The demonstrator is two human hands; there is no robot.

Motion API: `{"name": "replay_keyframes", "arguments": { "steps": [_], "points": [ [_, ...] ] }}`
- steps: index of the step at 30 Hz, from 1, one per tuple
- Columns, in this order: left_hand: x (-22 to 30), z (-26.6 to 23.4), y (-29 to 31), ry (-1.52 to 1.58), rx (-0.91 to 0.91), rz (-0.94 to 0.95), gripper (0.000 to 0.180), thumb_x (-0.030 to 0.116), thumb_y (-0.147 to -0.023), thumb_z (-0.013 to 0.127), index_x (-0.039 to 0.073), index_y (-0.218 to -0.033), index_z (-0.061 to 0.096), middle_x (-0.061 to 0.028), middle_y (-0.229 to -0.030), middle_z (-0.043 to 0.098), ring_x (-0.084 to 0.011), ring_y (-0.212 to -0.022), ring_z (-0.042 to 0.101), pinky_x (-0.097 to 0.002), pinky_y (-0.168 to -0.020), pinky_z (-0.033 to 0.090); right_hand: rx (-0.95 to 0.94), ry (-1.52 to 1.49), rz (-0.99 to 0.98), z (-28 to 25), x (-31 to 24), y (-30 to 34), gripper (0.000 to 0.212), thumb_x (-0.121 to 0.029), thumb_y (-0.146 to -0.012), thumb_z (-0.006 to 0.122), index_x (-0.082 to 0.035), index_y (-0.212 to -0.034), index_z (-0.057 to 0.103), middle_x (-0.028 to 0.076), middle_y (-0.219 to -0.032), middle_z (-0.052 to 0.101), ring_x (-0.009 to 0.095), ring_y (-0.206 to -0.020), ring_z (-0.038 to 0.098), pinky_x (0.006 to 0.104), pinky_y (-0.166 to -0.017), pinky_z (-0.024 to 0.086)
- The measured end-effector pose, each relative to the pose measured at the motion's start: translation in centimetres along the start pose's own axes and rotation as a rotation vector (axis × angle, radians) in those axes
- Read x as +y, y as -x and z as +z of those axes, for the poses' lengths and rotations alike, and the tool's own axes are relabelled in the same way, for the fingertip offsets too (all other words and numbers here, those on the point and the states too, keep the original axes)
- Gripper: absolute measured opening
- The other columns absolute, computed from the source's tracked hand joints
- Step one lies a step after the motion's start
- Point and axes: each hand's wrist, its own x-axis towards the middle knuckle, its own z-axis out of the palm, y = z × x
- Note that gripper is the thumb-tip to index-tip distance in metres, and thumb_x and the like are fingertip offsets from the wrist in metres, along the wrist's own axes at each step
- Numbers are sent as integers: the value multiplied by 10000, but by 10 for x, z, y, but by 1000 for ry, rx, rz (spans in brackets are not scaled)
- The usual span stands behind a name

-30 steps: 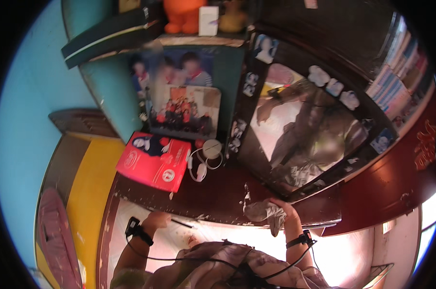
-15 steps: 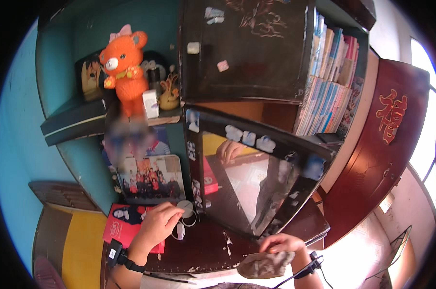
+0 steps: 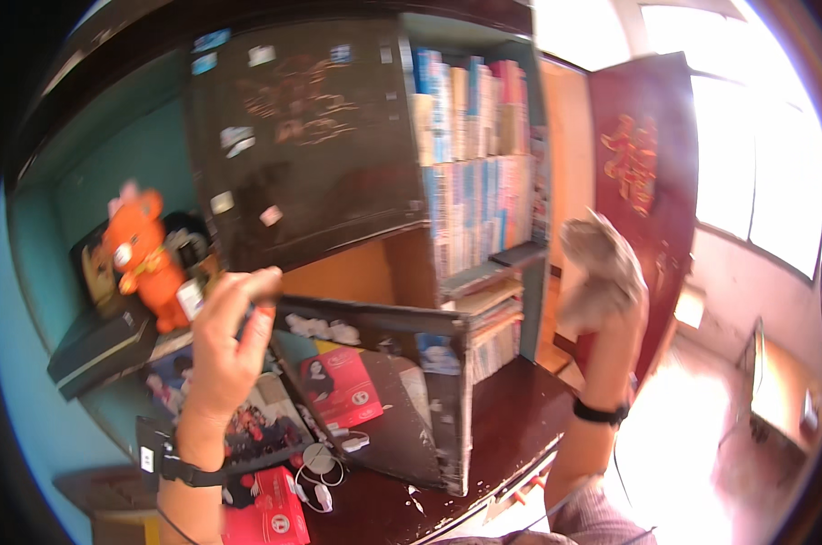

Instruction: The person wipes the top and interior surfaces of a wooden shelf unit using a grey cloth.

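Observation:
My left hand (image 3: 224, 350) is raised in front of the shelf, close to the upper left corner of a dark-framed mirror (image 3: 374, 318). Its fingers stretch forward with the thumb apart, and I see nothing held in them; whether the fingertips touch the frame I cannot tell. My right hand (image 3: 618, 318) is lifted on the right, before the red door, closed on a crumpled grey-brown cloth (image 3: 606, 259) that covers most of the fingers. The mirror stands at a slant on the dark desktop (image 3: 511, 413) and reflects a red box.
An orange bear figure (image 3: 147, 259) stands on the left shelf, above a group photo (image 3: 270, 418). A red box (image 3: 279, 509) and a round white disc with a cable (image 3: 320, 459) lie on the desk. Books (image 3: 474, 200) fill the right shelves beside the red door (image 3: 642, 127).
My view has swung up and to the right. The left hand has risen from beside the round disc to the mirror's top corner. My right hand has lifted the cloth high, away from the desk edge.

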Motion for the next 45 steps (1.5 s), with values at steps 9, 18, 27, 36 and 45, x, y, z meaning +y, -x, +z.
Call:
{"name": "replay_keyframes", "arguments": {
  "steps": [9, 18, 27, 36, 45],
  "points": [
    [33, 48, -101, 381, -337, -26, 246, 180, -989, 567, -10, -1096, 682, -64, -908, 670, -163, -931, 641, -287, -854, 487, 437, -1136, 593, 81, 15, -96, 284, -26, -928, 435, 32, -1157, 591, 158, -1073, 669, 243, -949, 671, 370, -844, 568],
    [31, 82, -153, 1049, -268, -587, 485, 302, -906, 732, 31, -1254, 529, -106, -1179, 636, -216, -1015, 667, -375, -824, 578, -173, -499, 29, 154, -47, -142, 238, 26, -836, 645, -33, -1065, 622, 72, -1031, 624, 159, -953, 601, 286, -810, 483],
    [24, 70, -203, 419, 106, -429, 320, 106, -897, 652, 44, -1196, 556, -42, -1021, 663, -127, -874, 664, -292, -686, 562, -197, -592, 7, 165, -16, -183, 326, -52, -811, 749, -20, -1102, 604, 86, -1044, 646, 171, -961, 639, 292, -772, 521],
    [9, 67, -218, 130, 206, -149, 267, -42, -881, 628, 9, -1139, 578, -45, -1025, 666, -110, -1000, 608, -276, -900, 475, -267, -904, 339, 186, -10, -177, 795, -150, -822, 799, -35, -1456, 334, 198, -1200, 596, 211, -1037, 620, 347, -869, 526],
    [-26, 50, -214, -40, 322, -217, 104, 35, -865, 669, 35, -956, 618, -103, -873, 705, -202, -823, 684, -312, -754, 521, -196, -600, 265, 194, -6, -177, 600, -59, -778, 760, -35, -1313, 490, 59, -839, 586, 157, -763, 599, 298, -695, 504]
  ]
}}
